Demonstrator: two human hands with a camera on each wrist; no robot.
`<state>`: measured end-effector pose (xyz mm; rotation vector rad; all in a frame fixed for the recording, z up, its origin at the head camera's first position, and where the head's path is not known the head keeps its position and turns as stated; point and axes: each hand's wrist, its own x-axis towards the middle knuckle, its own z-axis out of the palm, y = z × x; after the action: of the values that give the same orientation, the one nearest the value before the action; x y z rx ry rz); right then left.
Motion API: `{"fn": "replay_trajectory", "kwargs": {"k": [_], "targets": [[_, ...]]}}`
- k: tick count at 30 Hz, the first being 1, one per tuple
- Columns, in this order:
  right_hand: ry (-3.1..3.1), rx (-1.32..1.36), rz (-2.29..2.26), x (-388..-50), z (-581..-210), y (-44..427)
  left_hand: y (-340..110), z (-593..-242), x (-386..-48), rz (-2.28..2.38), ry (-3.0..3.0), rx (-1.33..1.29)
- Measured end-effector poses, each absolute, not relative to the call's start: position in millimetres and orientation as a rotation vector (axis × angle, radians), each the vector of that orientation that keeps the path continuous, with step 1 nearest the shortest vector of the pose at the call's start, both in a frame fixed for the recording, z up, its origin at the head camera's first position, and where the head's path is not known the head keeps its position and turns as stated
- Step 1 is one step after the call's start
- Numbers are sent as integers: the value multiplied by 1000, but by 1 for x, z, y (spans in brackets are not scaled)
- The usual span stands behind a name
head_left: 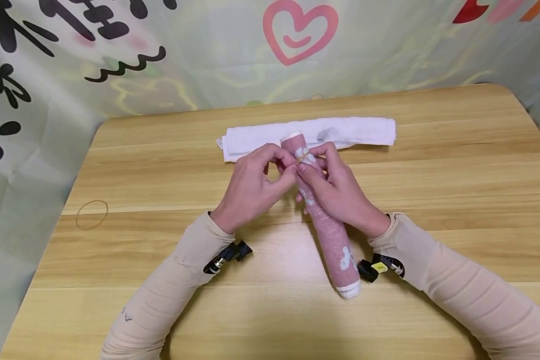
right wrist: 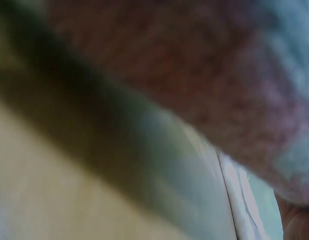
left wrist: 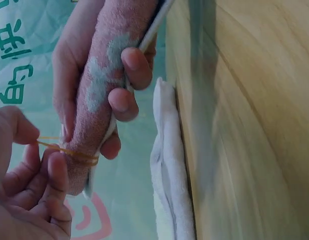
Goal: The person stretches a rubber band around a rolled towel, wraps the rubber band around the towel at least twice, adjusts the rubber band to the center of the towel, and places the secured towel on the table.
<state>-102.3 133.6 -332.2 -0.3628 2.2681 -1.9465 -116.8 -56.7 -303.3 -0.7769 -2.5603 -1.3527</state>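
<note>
A pink towel with pale patches and white edges is rolled into a long tube, slanting over the table in the head view. My right hand grips the roll near its far end, fingers curled round it. An orange rubber band circles the roll close to that end. My left hand pinches a loop of this band and pulls it out sideways, as the left wrist view shows. In the right wrist view the towel's dark, blurred surface fills the upper part, and little of the hand appears.
Behind the hands lies a folded white towel with a grey mark. A loose rubber band rests on the wooden table at left. A printed cloth hangs along the table's back edge.
</note>
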Motion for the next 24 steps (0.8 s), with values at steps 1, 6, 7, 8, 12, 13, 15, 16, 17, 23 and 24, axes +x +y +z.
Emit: {"fn": "replay_trajectory", "kwargs": {"k": [1, 6, 7, 8, 12, 13, 15, 16, 17, 23, 24], "targets": [[2253, -358, -1960, -103, -332, 134, -57, -303, -117, -1378, -2565, -771], [2214, -358, -2021, -103, -332, 134, -59, -302, -118, -1447, -2678, -717], [2212, -363, -2031, -102, -332, 134, -59, -301, -119, -1441, -2703, -716], [2213, -367, -2043, -102, -331, 134, -60, -301, -119, -1423, -2726, -714], [2239, -377, -2065, -100, -330, 135, -63, -298, -123, -1324, -2781, -729], [2243, -373, -2068, -100, -330, 135, -65, -297, -124, -1293, -2796, -738], [2251, -369, -2070, -100, -330, 136, -67, -295, -125, -1245, -2839, -759], [2248, -367, -2073, -101, -330, 136, -68, -294, -126, -1220, -2866, -776], [2247, -366, -2074, -101, -330, 136, -69, -293, -126, -1202, -2894, -797], [2233, -390, -2084, -104, -331, 137, -75, -290, -127, -1241, -2933, -986], [2232, -395, -2085, -105, -332, 137, -75, -290, -127, -1251, -2908, -1030]]}}
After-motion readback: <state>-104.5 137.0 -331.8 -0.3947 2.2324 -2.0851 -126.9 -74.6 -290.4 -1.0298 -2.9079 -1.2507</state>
